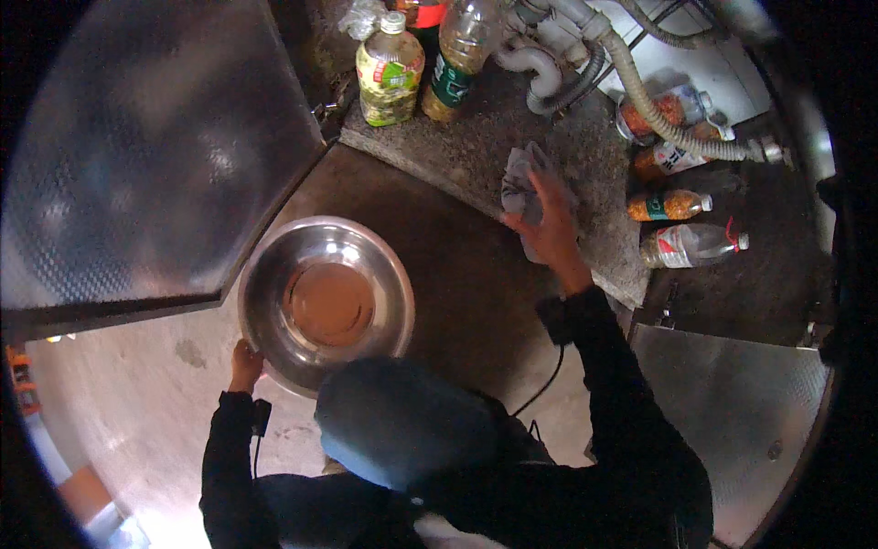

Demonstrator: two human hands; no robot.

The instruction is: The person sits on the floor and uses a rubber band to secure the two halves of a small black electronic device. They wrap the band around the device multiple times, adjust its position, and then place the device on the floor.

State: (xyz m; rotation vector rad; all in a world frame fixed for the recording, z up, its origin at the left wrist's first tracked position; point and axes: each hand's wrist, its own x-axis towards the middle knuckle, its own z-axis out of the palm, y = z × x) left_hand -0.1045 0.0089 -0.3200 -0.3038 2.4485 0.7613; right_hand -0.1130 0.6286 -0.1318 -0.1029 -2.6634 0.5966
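A shiny steel basin [395, 302] with some brownish liquid at its bottom sits low on the floor, left of my knee. My left hand [245, 364] is closed around its near left rim. Over the concrete ledge on the right, my right hand [551, 229] reaches out with thumb and fingers apart. A crumpled grey-white cloth [518, 179] lies beneath those fingers; whether they touch it is hard to tell. Both wrists carry a dark strapped device.
Bottles with food inside, one green-labelled [390, 78], stand on the ledge's far end. Several more bottles [672, 205] lie to the right. Ribbed drain hoses [640, 96] hang above. Metal cabinet doors swing out at left [155, 156] and right [732, 412].
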